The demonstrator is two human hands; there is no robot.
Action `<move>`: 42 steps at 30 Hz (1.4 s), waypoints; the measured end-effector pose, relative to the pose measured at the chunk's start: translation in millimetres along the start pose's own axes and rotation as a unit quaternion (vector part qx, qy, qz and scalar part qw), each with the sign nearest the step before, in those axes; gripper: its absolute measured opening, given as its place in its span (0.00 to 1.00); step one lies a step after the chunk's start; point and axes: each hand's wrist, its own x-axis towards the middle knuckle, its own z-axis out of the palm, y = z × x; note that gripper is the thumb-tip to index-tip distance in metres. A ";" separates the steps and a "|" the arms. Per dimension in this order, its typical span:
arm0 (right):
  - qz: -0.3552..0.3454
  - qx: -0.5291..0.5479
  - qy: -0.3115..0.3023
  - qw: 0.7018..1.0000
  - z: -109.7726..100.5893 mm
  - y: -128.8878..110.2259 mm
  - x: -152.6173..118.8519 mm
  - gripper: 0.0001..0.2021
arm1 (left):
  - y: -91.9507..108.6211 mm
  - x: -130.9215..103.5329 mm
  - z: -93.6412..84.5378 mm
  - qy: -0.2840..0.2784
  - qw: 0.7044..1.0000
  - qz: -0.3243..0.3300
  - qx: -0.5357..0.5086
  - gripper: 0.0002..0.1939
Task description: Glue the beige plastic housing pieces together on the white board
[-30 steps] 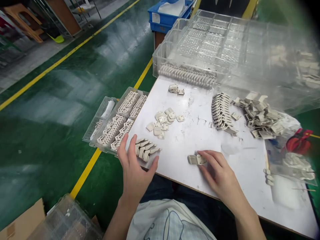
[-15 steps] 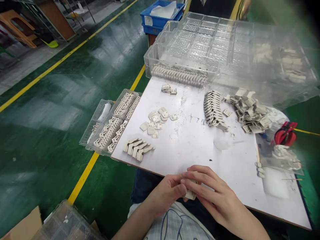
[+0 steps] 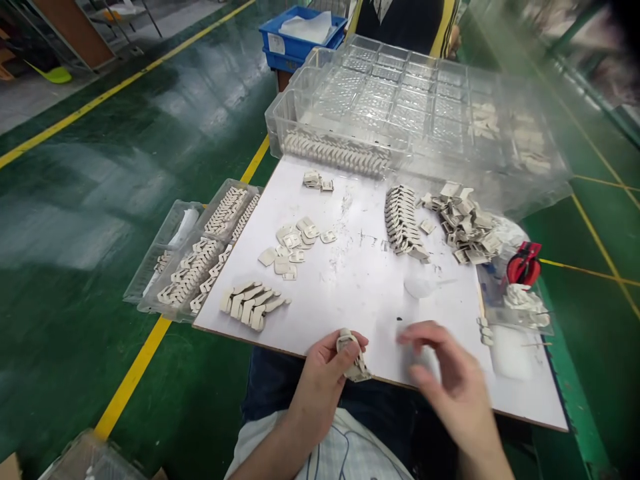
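Between the thumb and fingers of my left hand (image 3: 327, 367) is a beige plastic part (image 3: 354, 359), held over the near edge of the white tabletop (image 3: 350, 293). To the right, my right hand (image 3: 450, 373) is blurred, thumb and fingers curved apart with nothing visible between them. A row of bent beige parts (image 3: 253, 303) lies at the table's left front. Behind it are scattered flat beige pieces (image 3: 295, 243). A long stacked row of beige parts (image 3: 403, 220) stands right of the middle, beside a heaped pile of loose parts (image 3: 465, 223).
Large clear compartment trays (image 3: 380, 110) rest along the back. Filled plastic trays (image 3: 200, 247) sit beyond the left edge. Red-handled pliers (image 3: 523, 263) and a white block (image 3: 513, 352) lie at right. A person (image 3: 400, 27) is behind the trays, near blue bins (image 3: 300, 37).
My right hand has let go of the beige part and moved right, its fingers spreading. My left hand keeps the part, now more visible. The whole view has shifted a little.
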 end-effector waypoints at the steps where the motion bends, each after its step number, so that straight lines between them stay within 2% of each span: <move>1: 0.021 -0.009 -0.039 0.999 7.2 -1.1 -1.0 0.09 | 0.4 0.8 2.5 0.013 1.000 0.015 0.006 0.21; 3: 0.062 0.004 -0.072 0.995 24.1 -4.7 -3.9 0.07 | 1.5 1.6 5.4 0.005 0.999 0.030 0.017 0.21; 6: 0.153 0.126 -0.042 0.979 43.0 -8.8 -9.9 0.06 | 4.8 1.5 2.9 -0.076 0.997 0.017 0.000 0.26; 8: 0.202 0.214 -0.047 0.955 45.3 -8.5 -12.8 0.10 | 7.5 2.1 -1.7 -0.136 0.991 -0.001 -0.022 0.28; 10: 0.207 0.226 -0.046 0.951 39.3 -4.6 -11.8 0.13 | 9.3 3.7 -5.7 -0.153 0.988 -0.005 -0.033 0.25; 11: 0.195 0.197 -0.009 0.961 33.8 -0.9 -9.0 0.13 | 9.7 4.8 -6.9 -0.146 0.989 -0.004 -0.035 0.25; 13: 0.152 0.094 0.151 0.972 19.4 10.4 1.6 0.13 | 9.7 7.0 -7.0 -0.115 0.993 -0.003 -0.036 0.26; 15: 0.112 -0.023 0.307 0.945 4.0 25.6 17.6 0.16 | 9.4 8.8 -4.6 -0.088 0.995 -0.008 -0.036 0.29; 16: 0.112 -0.077 0.314 0.940 -2.4 33.4 26.1 0.19 | 9.1 9.4 -2.7 -0.081 0.996 -0.012 -0.037 0.30; 18: 0.114 -0.148 0.247 0.951 -10.6 46.5 40.5 0.18 | 8.8 10.4 1.5 -0.074 0.996 -0.020 -0.043 0.31; 19: 0.115 -0.142 0.205 0.962 -12.3 50.8 45.3 0.16 | 8.6 11.0 3.5 -0.073 0.996 -0.022 -0.046 0.32; 21: 0.110 -0.044 0.170 0.978 -12.1 54.1 49.4 0.13 | 8.1 12.7 6.1 -0.064 0.996 -0.021 -0.055 0.31; 23: 0.106 0.100 0.176 0.974 -11.1 51.4 48.4 0.13 | 7.3 15.4 6.9 -0.051 0.996 -0.016 -0.067 0.31; 25: 0.093 0.201 0.179 0.959 -11.7 44.9 47.3 0.13 | 6.2 18.4 6.3 -0.048 0.996 -0.015 -0.074 0.32; 28: 0.075 0.282 0.172 0.941 -12.8 32.1 53.9 0.18 | 4.9 21.8 5.4 -0.055 0.996 -0.013 -0.067 0.32; 32: 0.107 0.339 0.179 0.917 -2.4 13.1 74.0 0.23 | 5.5 23.3 7.2 -0.050 0.997 -0.012 -0.066 0.32; 34: 0.071 0.316 0.205 0.924 6.6 5.4 81.4 0.23 | 5.6 23.6 8.1 -0.048 0.997 -0.016 -0.066 0.31; 36: -0.001 0.248 0.228 0.942 14.3 1.2 84.0 0.21 | 4.9 24.1 8.1 -0.051 0.996 -0.018 -0.066 0.31; 39: -0.072 0.133 0.207 0.967 19.8 2.7 81.0 0.23 | 3.3 25.0 6.6 -0.054 0.997 -0.015 -0.062 0.31; 42: -0.084 0.079 0.177 0.977 20.7 9.5 76.0 0.27 | 2.4 25.6 5.3 -0.050 0.997 -0.012 -0.058 0.32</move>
